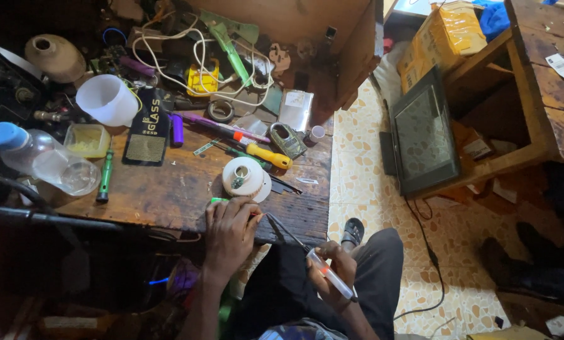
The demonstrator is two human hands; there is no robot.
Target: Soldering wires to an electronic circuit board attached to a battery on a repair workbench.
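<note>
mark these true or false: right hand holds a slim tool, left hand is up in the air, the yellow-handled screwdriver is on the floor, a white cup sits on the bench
1. The right hand holds a slim tool. True.
2. The left hand is raised in the air. False: it rests at the edge of the wooden bench.
3. The yellow-handled screwdriver lies on the floor. False: it lies on the bench.
4. A white cup sits on the bench. True.
</note>
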